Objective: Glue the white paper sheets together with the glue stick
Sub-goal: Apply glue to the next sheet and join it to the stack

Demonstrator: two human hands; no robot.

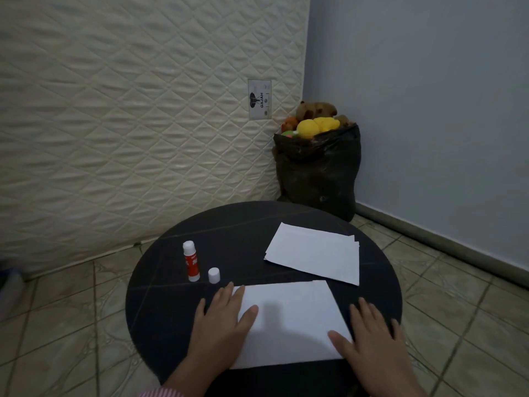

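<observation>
both hands flat, fingers straight | left hand (pixel 221 319), right hand (pixel 369 336) hide near paper (pixel 289 319) edges | wrists cut off

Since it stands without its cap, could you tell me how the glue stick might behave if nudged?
The glue stick stands upright, tall and narrow, so it probably tips easily. Being round, it would likely roll across the table.

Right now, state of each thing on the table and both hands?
glue stick: upright, uncapped
cap: off, standing beside the glue stick
near paper sheets: flat, pressed under both hands
far paper stack: untouched, loosely stacked
left hand: flat on paper
right hand: flat on paper edge
</observation>
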